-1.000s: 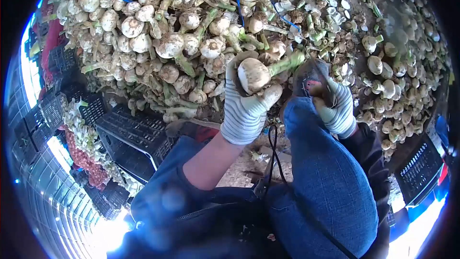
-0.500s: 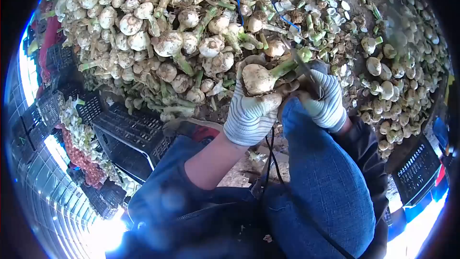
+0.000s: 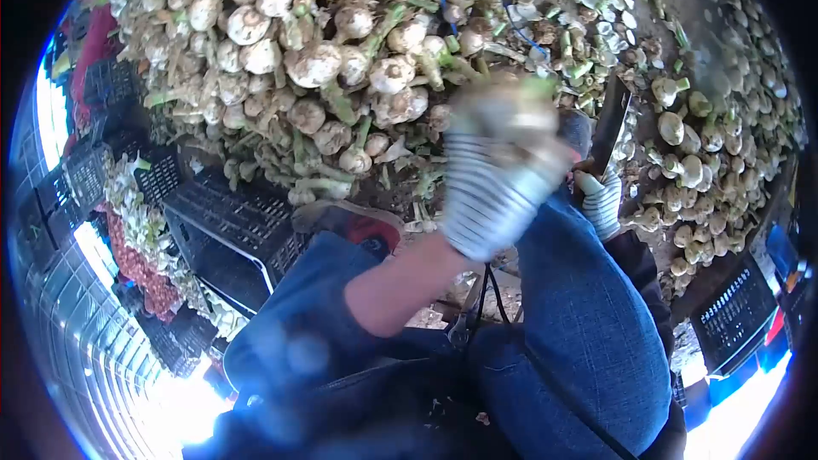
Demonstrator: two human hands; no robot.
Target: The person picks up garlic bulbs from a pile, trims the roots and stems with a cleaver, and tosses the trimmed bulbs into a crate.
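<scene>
It looks like the step is trimming one bulb, and I cannot tell if its cut is done, because the bulb (image 3: 503,109) is too blurry. A bit of green shows at its 1 o'clock side. The next move seems to call for a firm grip on the bulb and for fingers kept away from the sharp edge.

The bulb sits at the 12 o'clock end of the left hand (image 3: 501,187), and the gloved fingers look closed around it. The right hand (image 3: 600,202) is at 3 o'clock from the left one, curled around a knife (image 3: 614,123). The blade points up to 1 o'clock, apart from the bulb. From the right hand, the bulb is between 10 and 11 o'clock. A big heap of bulbs (image 3: 313,64) lies at 10 o'clock from the left hand
</scene>
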